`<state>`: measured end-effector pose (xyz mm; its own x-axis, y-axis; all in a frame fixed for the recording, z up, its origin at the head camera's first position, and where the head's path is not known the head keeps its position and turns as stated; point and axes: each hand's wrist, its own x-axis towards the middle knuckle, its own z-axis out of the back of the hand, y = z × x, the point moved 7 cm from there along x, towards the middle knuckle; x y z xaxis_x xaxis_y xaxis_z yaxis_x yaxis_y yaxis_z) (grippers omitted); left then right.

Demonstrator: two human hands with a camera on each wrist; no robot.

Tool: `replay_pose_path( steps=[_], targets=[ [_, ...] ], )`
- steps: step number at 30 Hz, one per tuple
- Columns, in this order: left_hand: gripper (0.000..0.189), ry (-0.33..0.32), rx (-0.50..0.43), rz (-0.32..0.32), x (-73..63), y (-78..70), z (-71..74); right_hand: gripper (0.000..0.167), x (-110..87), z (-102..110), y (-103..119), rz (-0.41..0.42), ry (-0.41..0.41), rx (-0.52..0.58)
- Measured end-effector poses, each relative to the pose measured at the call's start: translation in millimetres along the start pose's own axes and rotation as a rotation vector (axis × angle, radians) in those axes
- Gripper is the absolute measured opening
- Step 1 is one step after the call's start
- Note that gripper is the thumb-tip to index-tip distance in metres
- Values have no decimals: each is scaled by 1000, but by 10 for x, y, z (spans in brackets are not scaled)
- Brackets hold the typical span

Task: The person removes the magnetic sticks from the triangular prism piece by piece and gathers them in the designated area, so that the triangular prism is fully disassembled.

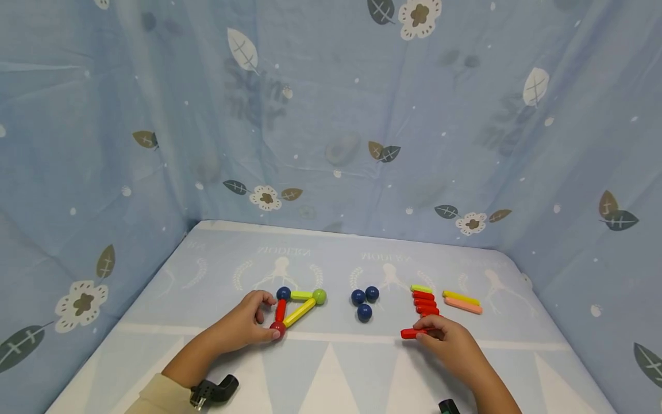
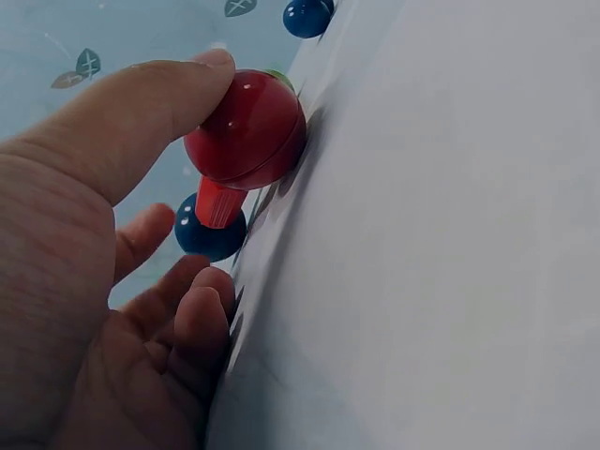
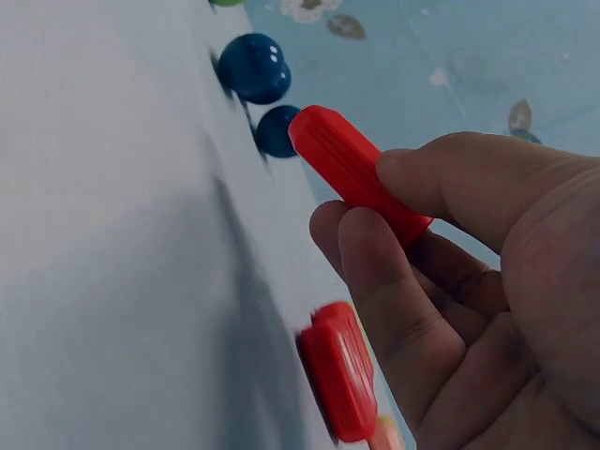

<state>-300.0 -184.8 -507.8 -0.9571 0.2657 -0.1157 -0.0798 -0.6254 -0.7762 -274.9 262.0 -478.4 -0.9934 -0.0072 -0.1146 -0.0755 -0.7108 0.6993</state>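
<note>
A triangle of balls and sticks lies on the left of the table. It has a red ball (image 1: 277, 329), a blue ball (image 1: 283, 293), a green ball (image 1: 319, 296), a red stick (image 1: 280, 311), a yellow stick (image 1: 300, 312) and a yellow-green stick (image 1: 301, 295). My left hand (image 1: 247, 322) rests its thumb on the red ball, its other fingers loosely bent beside the blue ball. With thumb and fingertips, my right hand (image 1: 451, 340) pinches a loose red stick (image 3: 352, 169), held tilted above the table in the right wrist view.
Three loose blue balls (image 1: 364, 313) sit together mid-table. Beyond my right hand lies a row of red sticks (image 1: 424, 302) with a yellow-green stick (image 1: 421, 288) at its far end. A yellow stick (image 1: 461, 297) and an orange stick (image 1: 462, 305) lie farther right. Patterned curtains (image 1: 331, 115) enclose the table.
</note>
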Motion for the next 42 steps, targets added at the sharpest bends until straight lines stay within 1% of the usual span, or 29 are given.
replay_pose_path(
  steps=[2,4,7,11,16,25,31,37,42],
  targets=[
    [85,-7,9,6,-3,-6,6,16,-18,47,-59,-4,-8,-6],
    [99,-2,19,-2,-9,-13,7,16,-34,79,-119,-10,-10,-13],
    [107,17,40,-26,-19,-30,7,16,-46,105,-205,-21,-2,-28],
    [103,39,59,-50,-13,-48,-3,19,-45,137,-296,-58,13,-63],
    [102,40,51,-62,-7,-55,-8,21,-30,153,-362,-102,28,-91],
    [100,40,69,-67,-20,-88,-2,22,-19,150,-414,-109,30,-127],
    [100,48,72,-75,-23,-70,-2,22,7,136,-448,-115,25,-156],
    [100,52,76,-79,-13,-81,-7,21,27,172,-477,-145,17,-190],
    [100,46,82,-79,-11,-82,-8,22,49,210,-508,-150,-5,-201]
  ],
)
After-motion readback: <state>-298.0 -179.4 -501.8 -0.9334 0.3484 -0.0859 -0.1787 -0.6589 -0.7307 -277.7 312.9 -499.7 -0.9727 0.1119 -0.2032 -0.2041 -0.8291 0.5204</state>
